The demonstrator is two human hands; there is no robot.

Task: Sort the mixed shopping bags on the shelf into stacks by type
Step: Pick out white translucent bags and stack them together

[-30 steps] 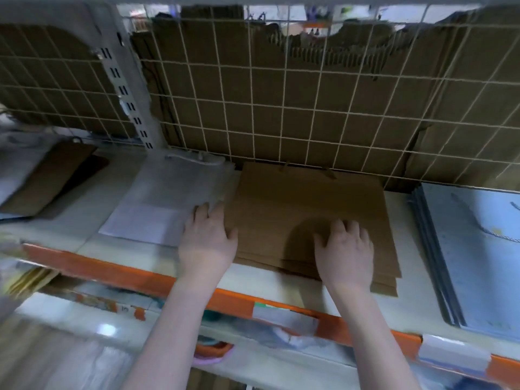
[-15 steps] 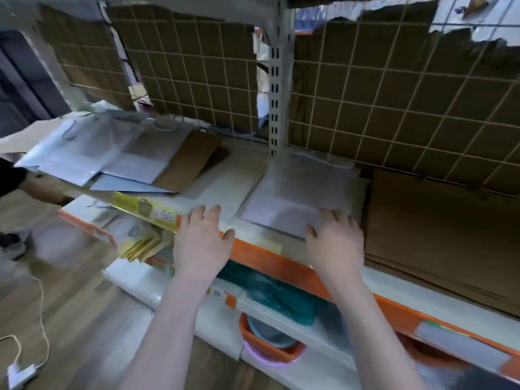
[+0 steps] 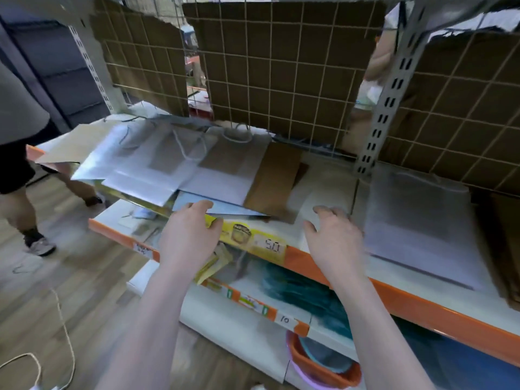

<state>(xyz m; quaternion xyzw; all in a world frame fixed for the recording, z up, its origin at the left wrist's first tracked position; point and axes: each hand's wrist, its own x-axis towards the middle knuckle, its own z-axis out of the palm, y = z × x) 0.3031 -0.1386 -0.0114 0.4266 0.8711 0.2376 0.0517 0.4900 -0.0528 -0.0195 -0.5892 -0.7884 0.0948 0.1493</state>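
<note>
A mixed heap of flat bags lies on the shelf's left bay: white bags with cord handles (image 3: 157,161), a pale blue bag (image 3: 219,206) at the front and a brown paper bag (image 3: 277,178) on the right. My left hand (image 3: 188,235) reaches to the blue bag's front edge, fingers extended and touching it. My right hand (image 3: 334,237) hovers over the bare shelf board with fingers loosely spread, holding nothing. A neat stack of white bags (image 3: 419,220) lies in the right bay, and the edge of a brown bag stack (image 3: 503,243) shows at the far right.
The shelf (image 3: 318,263) has an orange front rail with price labels. A wire grid backed with cardboard (image 3: 281,71) closes the back; an upright post (image 3: 385,105) divides the bays. A person's legs (image 3: 19,192) stand at the left. Lower shelves hold teal items and a basin (image 3: 323,364).
My view and both hands have shifted left, from the brown stack past the white stack to the mixed heap. My left hand has reached the blue bag's edge.
</note>
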